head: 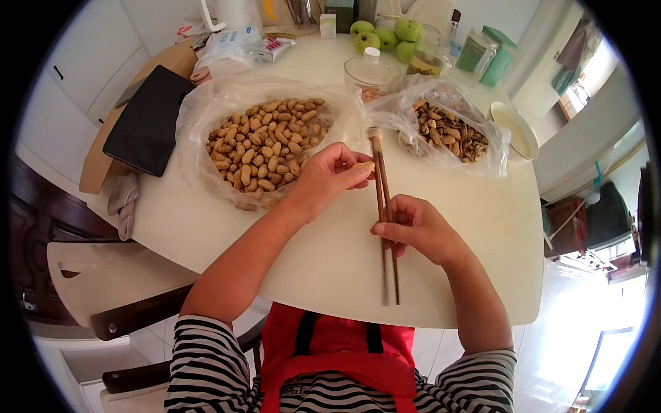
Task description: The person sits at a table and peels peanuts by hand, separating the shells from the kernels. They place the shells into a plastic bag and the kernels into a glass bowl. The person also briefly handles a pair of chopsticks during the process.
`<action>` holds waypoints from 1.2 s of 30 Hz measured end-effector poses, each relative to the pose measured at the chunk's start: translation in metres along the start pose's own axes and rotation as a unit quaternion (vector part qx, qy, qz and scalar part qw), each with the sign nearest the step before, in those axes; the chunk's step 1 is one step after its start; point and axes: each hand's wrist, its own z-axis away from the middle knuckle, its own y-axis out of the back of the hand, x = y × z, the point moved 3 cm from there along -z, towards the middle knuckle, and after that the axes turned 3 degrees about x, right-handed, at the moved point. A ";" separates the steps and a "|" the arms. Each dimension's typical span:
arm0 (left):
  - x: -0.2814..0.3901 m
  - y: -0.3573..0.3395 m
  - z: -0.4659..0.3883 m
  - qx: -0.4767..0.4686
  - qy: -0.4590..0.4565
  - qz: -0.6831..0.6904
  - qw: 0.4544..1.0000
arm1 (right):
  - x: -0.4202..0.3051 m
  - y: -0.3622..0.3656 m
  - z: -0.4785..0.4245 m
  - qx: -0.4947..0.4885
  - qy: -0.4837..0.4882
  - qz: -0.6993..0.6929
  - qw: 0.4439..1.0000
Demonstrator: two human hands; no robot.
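My right hand (418, 227) grips a pair of dark wooden chopsticks (381, 196) near their middle; their far ends are joined by a pale binding. In my left hand (338, 168) a small piece of peanut (367, 165) is pinched between thumb and fingers, close beside the chopsticks' upper part. Whether it is a shell or a whole peanut I cannot tell. Beyond my left hand, unshelled peanuts (263, 142) fill an open clear plastic bag (193, 116). A second clear plastic bag (496, 147) at the right holds peanut shells (446, 131). Behind the bags, a lidded glass bowl (372, 72) contains pinkish kernels (371, 93).
The pale table (320, 268) carries green apples (387, 38), a glass pitcher (427, 54), a jar (472, 51) and a green box (498, 57) at the back. A white bowl (516, 131) stands right. A black folder-like item (150, 121) lies left, near a chair (113, 268).
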 end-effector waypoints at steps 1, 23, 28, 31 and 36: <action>0.000 -0.001 0.000 0.000 0.000 -0.001 1.000 | 0.000 -0.001 0.000 -0.008 0.001 -0.021 1.000; -0.006 0.002 0.000 0.026 0.005 -0.007 1.000 | -0.003 0.002 0.000 -0.011 0.001 -0.024 1.000; -0.004 0.001 0.002 0.031 0.003 -0.067 0.997 | -0.002 0.006 0.000 -0.043 0.027 -0.098 0.994; -0.006 0.000 0.001 0.028 -0.008 -0.099 0.995 | -0.001 0.003 0.002 -0.066 0.026 -0.116 0.991; -0.002 -0.002 0.004 0.024 -0.022 -0.132 0.991 | -0.001 -0.002 0.004 -0.092 0.001 -0.107 0.990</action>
